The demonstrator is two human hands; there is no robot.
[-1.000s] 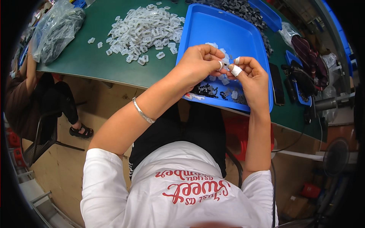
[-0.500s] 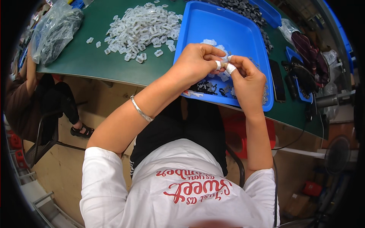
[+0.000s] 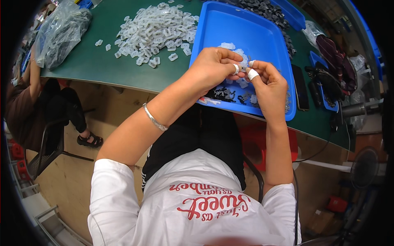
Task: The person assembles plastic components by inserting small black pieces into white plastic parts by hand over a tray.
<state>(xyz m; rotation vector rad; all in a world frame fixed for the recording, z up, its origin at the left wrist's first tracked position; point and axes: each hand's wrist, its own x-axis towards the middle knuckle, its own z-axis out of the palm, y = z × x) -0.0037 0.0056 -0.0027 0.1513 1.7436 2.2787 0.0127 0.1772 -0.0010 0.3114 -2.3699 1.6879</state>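
Over a blue tray [image 3: 230,24], my left hand [image 3: 215,65] is closed in a pinch on a small translucent white plastic piece [image 3: 243,64]. Facing it, my right hand [image 3: 269,84] is pinched at the right side of this piece, thumb and forefinger wrapped in white tape; whether it grips the piece or a tiny part is too small to tell. More translucent pieces [image 3: 227,46] lie in the tray beyond the fingers. Below my hands, tiny black parts [image 3: 223,94] and small grey metal-looking parts [image 3: 245,98] sit near the tray's front edge.
A large heap of white plastic pieces [image 3: 158,30] covers the green table [image 3: 111,67] left of the tray. Dark parts [image 3: 262,9] are piled behind it. A phone [image 3: 300,88] lies at the right, a plastic bag [image 3: 61,33] at the far left, near a seated person [image 3: 28,102].
My right fingertips have drawn slightly apart from the left ones, uncovering more of the piece. The left hand stays nearly in place.
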